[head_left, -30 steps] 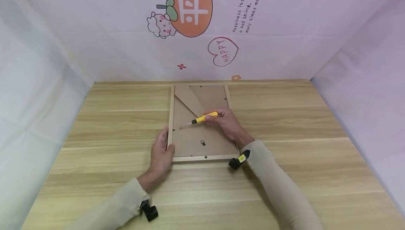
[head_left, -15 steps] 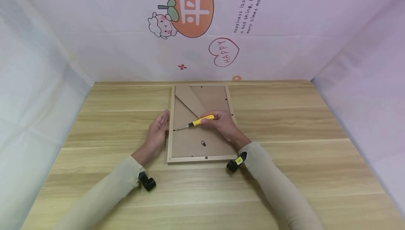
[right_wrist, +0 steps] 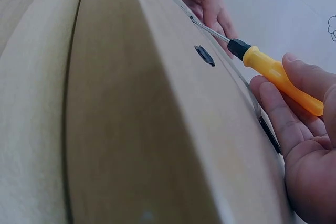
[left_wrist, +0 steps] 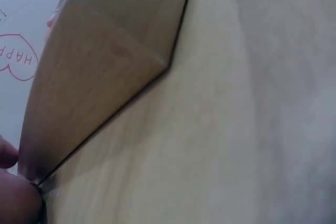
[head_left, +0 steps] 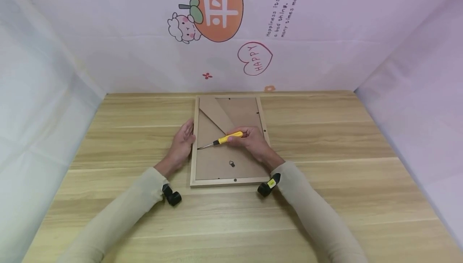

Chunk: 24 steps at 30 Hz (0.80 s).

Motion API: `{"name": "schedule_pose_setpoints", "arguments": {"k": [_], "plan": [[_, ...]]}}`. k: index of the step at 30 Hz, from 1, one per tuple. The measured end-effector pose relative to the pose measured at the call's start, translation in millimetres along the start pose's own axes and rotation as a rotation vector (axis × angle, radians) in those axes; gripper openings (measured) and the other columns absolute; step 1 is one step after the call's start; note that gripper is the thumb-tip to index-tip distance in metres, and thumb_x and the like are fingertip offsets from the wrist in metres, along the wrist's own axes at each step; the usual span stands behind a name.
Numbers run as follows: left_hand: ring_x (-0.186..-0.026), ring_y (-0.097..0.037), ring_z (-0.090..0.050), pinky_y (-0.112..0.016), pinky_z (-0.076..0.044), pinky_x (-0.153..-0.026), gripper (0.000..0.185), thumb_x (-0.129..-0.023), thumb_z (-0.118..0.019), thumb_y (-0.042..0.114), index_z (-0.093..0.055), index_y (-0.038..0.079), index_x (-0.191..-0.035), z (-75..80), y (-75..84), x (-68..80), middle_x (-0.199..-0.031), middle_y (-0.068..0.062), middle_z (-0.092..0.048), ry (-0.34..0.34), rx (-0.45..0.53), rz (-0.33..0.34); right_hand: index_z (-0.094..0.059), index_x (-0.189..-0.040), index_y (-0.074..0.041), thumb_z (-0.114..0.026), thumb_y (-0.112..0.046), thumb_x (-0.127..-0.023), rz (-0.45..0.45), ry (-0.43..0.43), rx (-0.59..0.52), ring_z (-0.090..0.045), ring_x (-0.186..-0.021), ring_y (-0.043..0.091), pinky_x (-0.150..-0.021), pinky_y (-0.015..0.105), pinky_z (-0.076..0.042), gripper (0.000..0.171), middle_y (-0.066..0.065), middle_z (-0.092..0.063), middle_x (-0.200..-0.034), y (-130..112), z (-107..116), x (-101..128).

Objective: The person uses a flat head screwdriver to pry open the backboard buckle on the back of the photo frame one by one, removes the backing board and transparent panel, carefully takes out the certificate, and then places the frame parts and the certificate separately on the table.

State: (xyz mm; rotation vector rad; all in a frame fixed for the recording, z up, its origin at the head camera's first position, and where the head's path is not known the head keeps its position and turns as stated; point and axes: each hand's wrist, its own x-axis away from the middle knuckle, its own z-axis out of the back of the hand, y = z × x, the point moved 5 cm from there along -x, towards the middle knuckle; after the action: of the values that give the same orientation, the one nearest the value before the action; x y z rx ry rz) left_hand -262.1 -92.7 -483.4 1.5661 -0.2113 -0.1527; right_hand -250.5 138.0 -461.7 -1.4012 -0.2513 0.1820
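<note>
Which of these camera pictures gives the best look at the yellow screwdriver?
The right wrist view: the screwdriver fills it, shaft and tip sharp at the frame's edge, held by the right hand. The head view shows it small. The left wrist view misses it.

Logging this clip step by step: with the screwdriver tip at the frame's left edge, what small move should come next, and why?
Probably lever the tab there aside with the tip. The right hand holds the yellow screwdriver with its tip at the picture frame backing's left edge, and the left hand braces that side.
</note>
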Motion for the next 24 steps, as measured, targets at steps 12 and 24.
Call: {"name": "schedule_pose_setpoints", "arguments": {"k": [12, 24], "plan": [[-0.153, -0.017, -0.011, -0.033, -0.011, -0.127, 0.059, -0.100, -0.024, -0.007, -0.014, 0.005, -0.157, -16.2, 3.3, 6.9, -0.166, -0.006, -0.013, 0.122, 0.014, -0.079, -0.074, -0.108, -0.006, -0.076, -0.020, -0.086, -0.027, 0.007, 0.018, -0.065, -0.088, 0.013, -0.072, 0.018, -0.054, 0.026, 0.005, -0.076, -0.102, 1.7, -3.9, 0.9], [-0.153, -0.016, -0.013, -0.033, -0.012, -0.127, 0.059, -0.100, -0.024, -0.007, -0.017, 0.006, -0.157, -16.2, 1.7, 8.8, -0.166, -0.005, -0.016, 0.145, -0.007, -0.094, -0.065, -0.113, 0.009, -0.068, -0.007, -0.091, 0.004, 0.001, -0.175, -0.073, -0.095, 0.017, -0.085, 0.028, -0.061, 0.027, 0.017, -0.073, -0.107, -5.0, -17.2, 4.3]]}}
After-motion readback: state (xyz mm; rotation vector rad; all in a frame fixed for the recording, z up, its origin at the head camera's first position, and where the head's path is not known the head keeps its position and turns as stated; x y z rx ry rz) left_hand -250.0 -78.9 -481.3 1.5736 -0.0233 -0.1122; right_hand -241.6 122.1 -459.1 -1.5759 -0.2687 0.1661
